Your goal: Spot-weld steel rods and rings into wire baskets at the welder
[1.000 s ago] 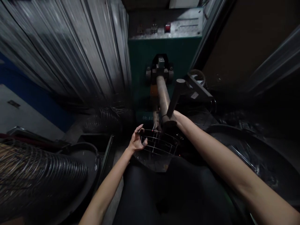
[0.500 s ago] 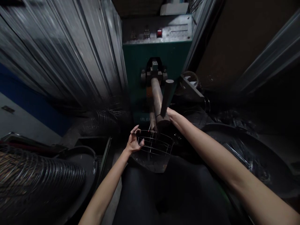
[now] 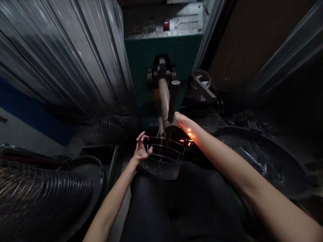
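Observation:
A round wire rack [image 3: 163, 153] of thin metal bars sits low in the middle, below the tip of the spot welder's arm [image 3: 165, 95]. My left hand [image 3: 141, 148] grips the rack's left edge, with its thumb and fingers curled round the wire. Behind the welder's upright dark rod [image 3: 174, 101] is my right hand [image 3: 181, 120]; its fingers are hidden there, so what they hold does not show. Orange sparks [image 3: 189, 136] fly beside my right wrist. A thin wire [image 3: 158, 131] stands up at the rack's far edge.
The green welder body [image 3: 164, 45] stands ahead, with a red switch [image 3: 166, 26] on its panel. Many wire rings [image 3: 63, 186] are stacked at the left on a black tray [image 3: 97, 171]. A large dark basin [image 3: 285, 151] with metal pieces lies at the right.
Orange sparks have appeared near my right wrist. The view has shifted slightly; both hands stay in nearly the same place around the rack and the welder.

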Motion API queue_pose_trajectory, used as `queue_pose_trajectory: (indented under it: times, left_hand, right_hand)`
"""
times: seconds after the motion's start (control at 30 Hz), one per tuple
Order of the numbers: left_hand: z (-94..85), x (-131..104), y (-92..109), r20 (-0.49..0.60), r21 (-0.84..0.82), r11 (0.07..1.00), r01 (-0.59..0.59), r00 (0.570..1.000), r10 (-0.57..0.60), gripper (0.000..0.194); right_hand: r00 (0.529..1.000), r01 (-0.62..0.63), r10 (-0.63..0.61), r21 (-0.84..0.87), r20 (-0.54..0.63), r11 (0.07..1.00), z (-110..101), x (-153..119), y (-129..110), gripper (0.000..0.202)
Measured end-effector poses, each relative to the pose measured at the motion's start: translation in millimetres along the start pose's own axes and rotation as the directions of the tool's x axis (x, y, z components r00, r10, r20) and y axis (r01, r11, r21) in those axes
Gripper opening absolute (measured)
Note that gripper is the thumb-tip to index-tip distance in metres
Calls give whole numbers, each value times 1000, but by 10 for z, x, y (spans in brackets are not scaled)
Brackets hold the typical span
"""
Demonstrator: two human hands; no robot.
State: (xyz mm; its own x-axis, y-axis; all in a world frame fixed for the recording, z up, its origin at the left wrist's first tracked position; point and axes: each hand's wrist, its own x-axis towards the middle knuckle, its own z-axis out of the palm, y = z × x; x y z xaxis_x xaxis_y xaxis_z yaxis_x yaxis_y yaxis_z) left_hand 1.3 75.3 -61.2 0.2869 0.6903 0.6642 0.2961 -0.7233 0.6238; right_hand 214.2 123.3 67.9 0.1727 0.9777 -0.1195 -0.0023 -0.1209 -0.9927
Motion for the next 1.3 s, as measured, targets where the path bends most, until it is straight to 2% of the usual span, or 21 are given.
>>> queue_pose_trajectory:
  times: [0.17,0.23,0.3,0.37,0.4,0.47,0.5,0.53,0.6,0.63,0.67,0.73,0.83,0.9,1.03,1.13,1.3]
  left_hand:
    - [-7,-1,96,-27,37,998,-59,998,60,74]
    - [24,-92,203,-33,54,992,-113,993,115,75]
    - [65,-268,397,27,112,974,-197,980,195,69]
    - [80,-501,676,196,135,932,-336,931,307,58]
    - [66,-616,830,302,107,907,-408,882,362,52]
    - [-15,-781,1112,463,-9,866,-500,765,447,47]
    - [-77,-812,1218,478,-63,864,-500,744,466,49]
    - [-146,-802,1293,440,-81,882,-464,778,449,53]
    - [-287,-675,1352,250,-21,958,-288,926,284,66]
    - [-352,-577,1351,155,28,985,-170,974,164,70]
    - [-408,-472,1343,100,69,995,-67,993,60,73]
    - [-490,-289,1354,112,119,992,42,992,-55,65]
    - [-533,-171,1527,136,123,990,64,987,-81,37]
    - [-516,-189,1713,119,135,987,90,987,-107,30]
    - [-409,-288,1951,200,125,975,182,958,-204,28]
    - [-301,-375,1929,266,135,970,202,936,-232,27]
    - [-129,-514,1867,298,197,974,111,940,-168,31]
  right_hand:
    - [989,-138,141,-96,34,986,25,43,-69,24]
    - [984,-165,172,-121,43,979,-60,-34,-71,25]
    - [980,-183,194,-175,46,967,-229,-212,-46,26]
    - [987,-120,147,-342,56,932,-444,-501,-2,24]
    - [992,-58,102,-464,72,884,-549,-684,22,21]
    - [988,97,12,-691,151,716,-713,-1094,60,12]
    - [979,165,-14,-758,201,631,-765,-1304,69,8]
    - [967,227,-37,-794,250,564,-796,-1504,67,7]
    - [930,352,-86,-797,358,490,-809,-1838,29,13]
    - [907,408,-114,-782,404,472,-800,-1959,-3,17]
    - [885,455,-142,-764,443,457,-789,-2044,-37,19]
    - [844,529,-181,-727,505,438,-780,-2115,-86,23]
    - [802,590,-231,-670,551,450,-839,-2073,-22,25]
    - [788,610,-277,-635,550,475,-911,-2039,126,25]
    - [825,565,-292,-685,484,460,-1014,-2135,514,29]
    - [862,505,-197,-752,468,424,-1034,-2295,729,33]
    - [904,420,-75,-837,422,350,-1070,-2453,856,47]
